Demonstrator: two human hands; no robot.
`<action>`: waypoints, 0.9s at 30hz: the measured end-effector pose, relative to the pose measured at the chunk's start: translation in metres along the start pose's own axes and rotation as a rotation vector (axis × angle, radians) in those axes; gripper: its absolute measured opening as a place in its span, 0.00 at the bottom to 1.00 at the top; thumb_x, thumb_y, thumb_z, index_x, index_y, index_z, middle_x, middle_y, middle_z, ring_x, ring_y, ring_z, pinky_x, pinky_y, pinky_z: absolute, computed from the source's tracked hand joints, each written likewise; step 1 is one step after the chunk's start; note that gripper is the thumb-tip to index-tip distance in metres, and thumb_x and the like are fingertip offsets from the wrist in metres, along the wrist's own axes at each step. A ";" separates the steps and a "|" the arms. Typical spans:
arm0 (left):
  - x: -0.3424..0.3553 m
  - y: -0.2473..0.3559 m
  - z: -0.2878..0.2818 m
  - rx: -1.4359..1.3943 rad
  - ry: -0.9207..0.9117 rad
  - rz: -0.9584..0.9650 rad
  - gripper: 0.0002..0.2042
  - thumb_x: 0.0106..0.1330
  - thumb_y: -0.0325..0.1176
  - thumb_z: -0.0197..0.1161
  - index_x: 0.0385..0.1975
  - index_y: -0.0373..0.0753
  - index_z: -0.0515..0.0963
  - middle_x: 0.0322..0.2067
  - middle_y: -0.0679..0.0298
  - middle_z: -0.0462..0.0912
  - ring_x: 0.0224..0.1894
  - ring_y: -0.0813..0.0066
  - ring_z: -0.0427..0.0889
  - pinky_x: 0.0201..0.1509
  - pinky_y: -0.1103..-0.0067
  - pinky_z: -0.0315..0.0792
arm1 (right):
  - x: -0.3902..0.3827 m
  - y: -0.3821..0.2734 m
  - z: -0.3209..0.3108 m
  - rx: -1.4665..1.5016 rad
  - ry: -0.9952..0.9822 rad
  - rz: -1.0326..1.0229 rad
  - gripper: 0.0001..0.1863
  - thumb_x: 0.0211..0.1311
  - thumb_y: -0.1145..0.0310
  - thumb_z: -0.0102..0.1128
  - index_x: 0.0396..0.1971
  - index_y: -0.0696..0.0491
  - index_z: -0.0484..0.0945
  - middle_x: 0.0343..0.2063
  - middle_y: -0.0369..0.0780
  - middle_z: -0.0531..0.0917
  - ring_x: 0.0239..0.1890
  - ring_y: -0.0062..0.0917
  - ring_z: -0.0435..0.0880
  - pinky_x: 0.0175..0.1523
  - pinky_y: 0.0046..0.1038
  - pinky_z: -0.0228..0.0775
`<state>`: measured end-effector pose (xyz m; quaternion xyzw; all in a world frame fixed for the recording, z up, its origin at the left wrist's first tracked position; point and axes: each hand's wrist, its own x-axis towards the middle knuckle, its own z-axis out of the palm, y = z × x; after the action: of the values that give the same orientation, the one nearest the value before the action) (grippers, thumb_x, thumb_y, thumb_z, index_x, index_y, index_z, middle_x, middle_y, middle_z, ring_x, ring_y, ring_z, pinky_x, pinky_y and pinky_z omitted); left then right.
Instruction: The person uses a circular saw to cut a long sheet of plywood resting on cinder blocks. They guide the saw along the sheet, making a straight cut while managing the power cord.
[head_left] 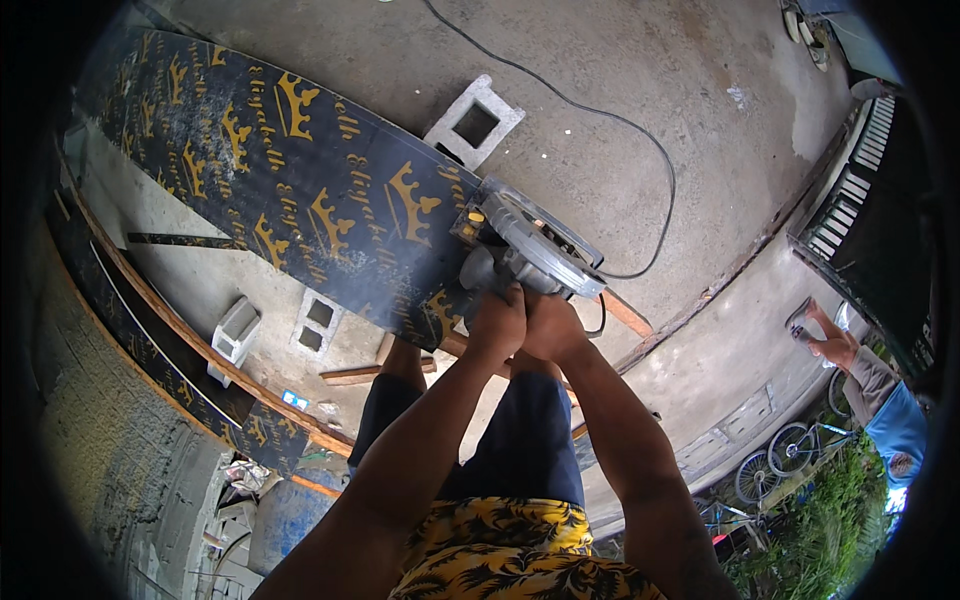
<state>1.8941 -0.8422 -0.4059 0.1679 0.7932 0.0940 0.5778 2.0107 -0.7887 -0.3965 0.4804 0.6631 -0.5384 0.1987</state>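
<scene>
My left hand (497, 325) and my right hand (550, 325) are side by side, both closed on a grey circular saw (530, 247). The saw sits on the right end of a long dark board (260, 170) printed with gold crowns, which slants up to the far left. Pale dust shows on the board. The saw's blade and cut line are hidden. A black cord (668, 190) loops from the saw across the floor. My legs stand just beyond my hands, under the board's near end.
Concrete blocks (497, 110) lie around the board, with wood offcuts (345, 375) by my feet. More long boards (150, 330) curve along the left. At right are a seated or standing person (880, 420), I cannot tell which, bicycles (790, 450), plants (800, 540) and a dark gate (860, 260).
</scene>
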 end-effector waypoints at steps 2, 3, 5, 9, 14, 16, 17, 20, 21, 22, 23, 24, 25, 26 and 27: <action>0.006 -0.006 -0.002 0.001 -0.010 0.000 0.32 0.79 0.56 0.48 0.48 0.23 0.78 0.45 0.27 0.84 0.55 0.27 0.82 0.60 0.49 0.76 | 0.002 -0.004 0.001 0.001 0.005 -0.027 0.21 0.64 0.54 0.62 0.49 0.52 0.85 0.38 0.56 0.89 0.41 0.54 0.90 0.51 0.53 0.84; 0.009 -0.003 -0.004 0.001 -0.016 0.006 0.32 0.79 0.56 0.49 0.48 0.23 0.78 0.45 0.27 0.84 0.55 0.27 0.82 0.60 0.49 0.76 | 0.004 -0.004 0.000 -0.001 0.013 -0.040 0.21 0.64 0.54 0.62 0.49 0.52 0.85 0.38 0.56 0.89 0.41 0.54 0.90 0.51 0.53 0.84; 0.013 0.002 -0.009 0.016 -0.035 -0.004 0.32 0.80 0.56 0.49 0.48 0.23 0.78 0.46 0.27 0.84 0.55 0.28 0.82 0.60 0.50 0.76 | 0.010 -0.004 -0.002 -0.024 0.026 -0.041 0.21 0.64 0.54 0.62 0.49 0.53 0.85 0.38 0.56 0.89 0.42 0.54 0.90 0.51 0.53 0.84; 0.011 0.008 -0.019 -0.010 -0.102 -0.031 0.31 0.81 0.54 0.49 0.56 0.25 0.77 0.53 0.28 0.82 0.61 0.28 0.77 0.63 0.53 0.73 | 0.012 -0.011 -0.002 -0.052 0.012 0.003 0.21 0.63 0.54 0.62 0.48 0.53 0.85 0.39 0.56 0.90 0.42 0.53 0.91 0.53 0.51 0.84; 0.009 0.015 -0.027 0.030 -0.060 -0.002 0.31 0.80 0.55 0.48 0.46 0.25 0.81 0.46 0.30 0.84 0.55 0.29 0.82 0.60 0.51 0.76 | 0.012 -0.024 -0.009 -0.055 -0.011 0.046 0.22 0.62 0.53 0.63 0.49 0.53 0.86 0.40 0.56 0.90 0.44 0.52 0.91 0.54 0.50 0.83; 0.010 0.014 -0.028 0.043 -0.020 0.020 0.31 0.80 0.55 0.49 0.42 0.26 0.83 0.43 0.31 0.85 0.52 0.29 0.84 0.58 0.50 0.77 | 0.012 -0.029 -0.012 -0.059 -0.019 0.059 0.23 0.62 0.53 0.63 0.49 0.53 0.86 0.41 0.56 0.90 0.45 0.52 0.91 0.55 0.50 0.83; 0.012 0.009 -0.025 0.036 -0.003 0.035 0.31 0.80 0.55 0.49 0.41 0.26 0.83 0.42 0.31 0.86 0.52 0.30 0.84 0.58 0.50 0.78 | 0.011 -0.031 -0.013 -0.062 -0.024 0.069 0.23 0.62 0.53 0.63 0.49 0.53 0.86 0.41 0.55 0.90 0.45 0.51 0.91 0.55 0.50 0.83; 0.017 0.004 -0.024 0.036 -0.003 0.044 0.31 0.80 0.55 0.49 0.41 0.26 0.83 0.42 0.31 0.86 0.52 0.30 0.84 0.58 0.50 0.78 | 0.014 -0.031 -0.012 -0.086 -0.042 0.073 0.23 0.62 0.52 0.63 0.50 0.53 0.86 0.42 0.55 0.90 0.46 0.51 0.91 0.55 0.50 0.83; 0.016 0.006 -0.024 0.041 -0.018 0.041 0.31 0.80 0.55 0.48 0.42 0.26 0.83 0.42 0.31 0.86 0.52 0.30 0.84 0.58 0.50 0.77 | 0.014 -0.029 -0.012 -0.095 -0.049 0.076 0.23 0.62 0.52 0.63 0.50 0.53 0.86 0.42 0.55 0.90 0.46 0.51 0.91 0.56 0.50 0.83; 0.015 0.009 -0.025 0.038 -0.047 0.026 0.31 0.80 0.55 0.49 0.46 0.26 0.82 0.45 0.30 0.84 0.55 0.30 0.82 0.59 0.51 0.76 | 0.013 -0.027 -0.011 -0.083 -0.041 0.082 0.24 0.62 0.52 0.63 0.51 0.53 0.86 0.42 0.55 0.90 0.46 0.51 0.91 0.56 0.50 0.83; 0.013 0.011 -0.026 0.036 -0.077 0.011 0.31 0.80 0.55 0.49 0.49 0.25 0.80 0.48 0.29 0.83 0.57 0.29 0.81 0.61 0.52 0.75 | 0.012 -0.026 -0.010 -0.071 -0.034 0.087 0.24 0.62 0.52 0.63 0.51 0.53 0.85 0.42 0.55 0.90 0.46 0.51 0.90 0.56 0.50 0.83; 0.012 0.012 -0.028 0.034 -0.101 -0.004 0.31 0.81 0.55 0.49 0.53 0.25 0.79 0.51 0.27 0.82 0.60 0.29 0.79 0.62 0.53 0.74 | 0.012 -0.027 -0.010 -0.058 -0.026 0.086 0.24 0.62 0.52 0.63 0.52 0.53 0.85 0.43 0.55 0.90 0.46 0.51 0.90 0.56 0.50 0.83; 0.012 0.012 -0.030 0.028 -0.114 -0.013 0.32 0.81 0.55 0.49 0.54 0.25 0.78 0.52 0.27 0.81 0.60 0.29 0.79 0.62 0.53 0.74 | 0.013 -0.028 -0.010 -0.060 -0.025 0.074 0.24 0.63 0.52 0.63 0.52 0.53 0.85 0.43 0.55 0.90 0.47 0.52 0.90 0.57 0.50 0.83; 0.014 0.013 -0.033 0.021 -0.128 -0.022 0.32 0.81 0.56 0.49 0.55 0.25 0.78 0.52 0.27 0.81 0.60 0.29 0.79 0.62 0.53 0.74 | 0.014 -0.029 -0.010 -0.062 -0.023 0.061 0.25 0.63 0.52 0.63 0.53 0.53 0.84 0.43 0.56 0.90 0.47 0.52 0.90 0.57 0.50 0.82; 0.014 0.014 -0.036 0.015 -0.143 -0.031 0.32 0.81 0.56 0.49 0.56 0.25 0.77 0.52 0.27 0.81 0.60 0.29 0.78 0.63 0.53 0.74 | 0.015 -0.030 -0.010 -0.064 -0.022 0.050 0.25 0.63 0.52 0.62 0.53 0.53 0.84 0.43 0.56 0.89 0.47 0.52 0.90 0.57 0.50 0.82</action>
<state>1.8583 -0.8227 -0.4023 0.1661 0.7529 0.0670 0.6333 1.9807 -0.7717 -0.3888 0.4842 0.6655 -0.5173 0.2346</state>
